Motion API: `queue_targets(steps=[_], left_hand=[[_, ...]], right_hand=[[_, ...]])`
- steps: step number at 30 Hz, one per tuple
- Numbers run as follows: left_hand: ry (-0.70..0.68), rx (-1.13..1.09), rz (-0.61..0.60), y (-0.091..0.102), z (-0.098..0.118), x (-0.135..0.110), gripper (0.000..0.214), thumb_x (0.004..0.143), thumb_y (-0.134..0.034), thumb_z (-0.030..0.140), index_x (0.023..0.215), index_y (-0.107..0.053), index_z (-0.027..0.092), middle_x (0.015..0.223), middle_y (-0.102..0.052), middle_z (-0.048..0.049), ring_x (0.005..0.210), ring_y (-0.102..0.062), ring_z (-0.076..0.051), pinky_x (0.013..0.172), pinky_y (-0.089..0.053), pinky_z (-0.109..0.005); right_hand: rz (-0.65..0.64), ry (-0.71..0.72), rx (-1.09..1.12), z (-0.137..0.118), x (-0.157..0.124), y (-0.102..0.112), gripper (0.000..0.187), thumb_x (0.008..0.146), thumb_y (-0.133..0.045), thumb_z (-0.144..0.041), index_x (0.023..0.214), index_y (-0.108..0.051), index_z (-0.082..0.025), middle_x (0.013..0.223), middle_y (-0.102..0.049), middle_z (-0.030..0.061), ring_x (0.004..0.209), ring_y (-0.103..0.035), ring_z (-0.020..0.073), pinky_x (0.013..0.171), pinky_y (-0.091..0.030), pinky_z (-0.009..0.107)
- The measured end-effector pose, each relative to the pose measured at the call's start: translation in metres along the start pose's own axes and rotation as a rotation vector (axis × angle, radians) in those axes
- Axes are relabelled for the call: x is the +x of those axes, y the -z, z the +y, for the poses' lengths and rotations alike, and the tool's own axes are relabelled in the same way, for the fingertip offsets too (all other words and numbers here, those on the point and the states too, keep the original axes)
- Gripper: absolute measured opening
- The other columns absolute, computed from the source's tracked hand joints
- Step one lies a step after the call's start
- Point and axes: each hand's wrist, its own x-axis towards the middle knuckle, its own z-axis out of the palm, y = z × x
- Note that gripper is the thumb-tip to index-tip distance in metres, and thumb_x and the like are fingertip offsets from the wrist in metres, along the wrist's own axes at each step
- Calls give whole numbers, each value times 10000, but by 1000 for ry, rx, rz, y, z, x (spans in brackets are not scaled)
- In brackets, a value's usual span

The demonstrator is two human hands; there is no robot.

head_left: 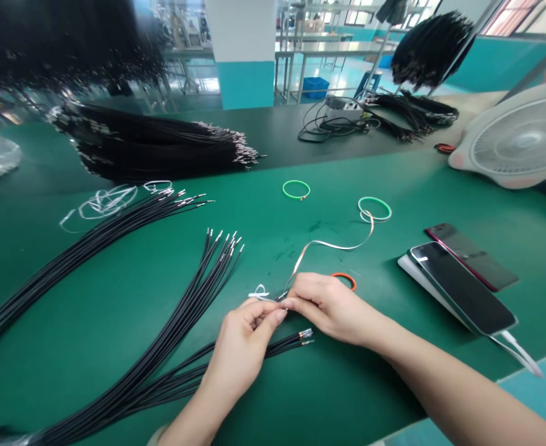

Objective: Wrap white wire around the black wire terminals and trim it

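Left grip (247, 337) and right grip (331, 306) together at a thin strip (333, 246), black cables (187, 310) alongside.

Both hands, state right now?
Left hand: closed in a pinch; fingers hide what it grips.
Right hand: closed in a pinch beside the thin strip; exact grip can't be told.

Gap between ribbon (329, 244) and phone (463, 288)

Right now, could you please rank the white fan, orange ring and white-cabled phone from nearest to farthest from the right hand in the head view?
1. Orange ring, just beyond the right hand
2. White-cabled phone, on the right
3. White fan, farther back right
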Motion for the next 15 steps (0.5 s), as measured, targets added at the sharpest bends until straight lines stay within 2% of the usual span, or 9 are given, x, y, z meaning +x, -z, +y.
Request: queue_targets(steps=[4, 6, 8, 10, 13, 15], left_hand=[[92, -67, -58, 1, -2, 1, 276, 817, -623, 377, 934, -740, 155, 729, -599, -41, 578, -460, -104, 535, -356, -220], [115, -117, -56, 1, -1, 1, 263, 796, -645, 361, 911, -739, 143, 657, -546, -23, 522, -401, -80, 478, -306, -203], [116, -142, -49, 1, 1, 1, 251, 784, -656, 350, 895, -740, 141, 637, -518, -16, 507, -388, -72, 460, -293, -197], [110, -149, -48, 0, 1, 1, 246, 782, -657, 347, 886, -741, 141, 649, -517, -17, 508, -394, -71, 460, -299, -196], [112, -143, -61, -1, 1, 1, 240, 783, -657, 347, 879, -742, 144, 653, -521, -14, 515, -397, -67, 473, -305, -194], [115, -138, -73, -1, 1, 1, 233, 780, -660, 344, 876, -742, 149, 649, -523, -9, 519, -397, -64, 480, -303, -191]], right_hand=[[-7, -106, -86, 4, -5, 24, 226, 953, -442, -246, 866, -631, -160, 888, -616, 66, 805, -568, 153, 746, -441, 281], [-85, -195, -148, 14, -11, 37, 147, 887, -506, -166, 929, -647, -173, 931, -615, 70, 882, -574, 179, 796, -450, 309], [-172, -273, -185, 26, -20, 46, 212, 803, -578, -111, 993, -644, -181, 994, -596, 78, 937, -567, 199, 826, -454, 331], [-224, -326, -163, 35, -28, 51, 296, 764, -616, -105, 1047, -627, -190, 981, -589, 72, 904, -571, 193, 802, -465, 325], [-289, -319, -140, 39, -36, 58, 321, 768, -613, -128, 1082, -612, -194, 935, -597, 62, 831, -577, 174, 738, -476, 298], [-344, -267, -163, 36, -37, 65, 300, 804, -579, -159, 1101, -613, -184, 991, -608, 80, 854, -585, 176, 746, -478, 296]])
